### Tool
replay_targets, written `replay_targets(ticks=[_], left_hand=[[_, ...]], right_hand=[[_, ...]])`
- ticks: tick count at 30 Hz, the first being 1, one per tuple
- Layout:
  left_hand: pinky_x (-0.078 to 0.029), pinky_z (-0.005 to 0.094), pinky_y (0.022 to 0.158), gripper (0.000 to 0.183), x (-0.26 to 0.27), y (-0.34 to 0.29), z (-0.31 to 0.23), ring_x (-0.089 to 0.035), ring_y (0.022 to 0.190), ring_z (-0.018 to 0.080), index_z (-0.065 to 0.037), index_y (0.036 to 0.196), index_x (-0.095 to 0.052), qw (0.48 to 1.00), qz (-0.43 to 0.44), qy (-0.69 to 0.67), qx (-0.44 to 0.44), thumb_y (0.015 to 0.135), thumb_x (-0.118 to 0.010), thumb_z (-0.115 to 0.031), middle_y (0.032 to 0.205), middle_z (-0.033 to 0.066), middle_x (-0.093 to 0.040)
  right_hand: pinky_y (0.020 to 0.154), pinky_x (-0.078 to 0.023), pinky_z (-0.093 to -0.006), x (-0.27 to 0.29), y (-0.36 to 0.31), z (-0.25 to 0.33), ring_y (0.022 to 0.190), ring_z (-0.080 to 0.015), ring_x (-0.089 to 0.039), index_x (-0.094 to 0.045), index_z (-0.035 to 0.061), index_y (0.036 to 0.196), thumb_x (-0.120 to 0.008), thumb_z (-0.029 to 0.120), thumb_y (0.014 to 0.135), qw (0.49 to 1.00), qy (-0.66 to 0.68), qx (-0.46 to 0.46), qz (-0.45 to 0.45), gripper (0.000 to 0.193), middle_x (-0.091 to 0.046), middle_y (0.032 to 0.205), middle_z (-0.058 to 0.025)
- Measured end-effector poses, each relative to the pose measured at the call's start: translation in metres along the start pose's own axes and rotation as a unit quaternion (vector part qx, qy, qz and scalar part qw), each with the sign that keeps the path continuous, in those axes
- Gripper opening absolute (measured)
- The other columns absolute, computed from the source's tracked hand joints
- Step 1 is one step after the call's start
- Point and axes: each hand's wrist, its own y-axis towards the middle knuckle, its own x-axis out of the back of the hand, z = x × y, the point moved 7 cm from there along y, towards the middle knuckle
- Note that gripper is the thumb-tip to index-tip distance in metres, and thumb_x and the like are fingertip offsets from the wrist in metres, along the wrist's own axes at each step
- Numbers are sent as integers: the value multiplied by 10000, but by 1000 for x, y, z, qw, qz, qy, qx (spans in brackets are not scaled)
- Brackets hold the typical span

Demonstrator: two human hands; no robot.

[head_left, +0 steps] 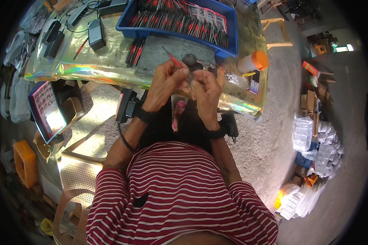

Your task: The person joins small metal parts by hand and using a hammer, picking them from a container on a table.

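Over the near edge of the table, my two hands are close together with bent fingers. My left hand (167, 83) pinches a slim red piece with a thin grey tip (173, 60), which points up and to the left. Close beside it, the fingers of my right hand (207, 87) are pressed together; what lies between them is too small to tell. Beyond my hands is a grey slab (151, 51). A dark round knob with a metal part (189, 60) rests at the slab's near right. Several slim black-and-red pieces (135, 52) lie left of the slab.
A blue tray (119, 27) full of black-and-red pieces stands behind the slab. An orange-lidded jar (247, 63) and a phone-like object (254, 81) are at the right. Cabled dark devices (96, 34) and a red pen-like stick (81, 48) lie left. A plastic chair (79, 175) stands at left.
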Motion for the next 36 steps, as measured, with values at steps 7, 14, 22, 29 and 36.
replay_targets(ticks=[7,14,22,29,36], left_hand=[[-375,196,460,39,4,19,-5,-478,500,73,-3,783,-507,991,-34,95,-91,781,-487,-36,590,29,-523],[-433,199,515,59,9,43,-2,-515,588,75,-23,823,-503,971,-31,200,-123,809,-507,-80,694,23,-547],[-386,223,476,30,11,60,5,-471,535,81,-21,763,-505,962,-38,215,-162,756,-492,-47,595,17,-508],[-418,182,501,38,11,65,12,-464,578,43,-57,790,-510,956,-17,257,-139,817,-489,-75,675,-10,-522],[-403,236,467,26,12,65,11,-482,514,94,-28,774,-507,958,-36,240,-151,755,-505,-47,571,30,-505]], right_hand=[[423,-340,-171,-3,10,-8,514,-39,-420,-465,-24,900,-450,-16,753,998,55,-38,-5,148,-499,761,-45],[418,-350,-177,1,24,-21,512,-52,-422,-451,-11,933,-446,16,755,998,54,-39,-1,180,-502,846,-85],[458,-342,-189,48,1,-13,544,-67,-419,-492,-24,880,-502,32,747,994,-18,-61,-85,145,-501,708,-40],[499,-349,-187,75,-19,-53,568,-62,-430,-529,-9,847,-484,171,809,979,-152,-124,-49,189,-494,676,-12],[577,-395,-193,48,-27,-58,639,-91,-493,-527,-2,853,-443,298,844,976,-9,-218,20,312,-526,709,-35]])
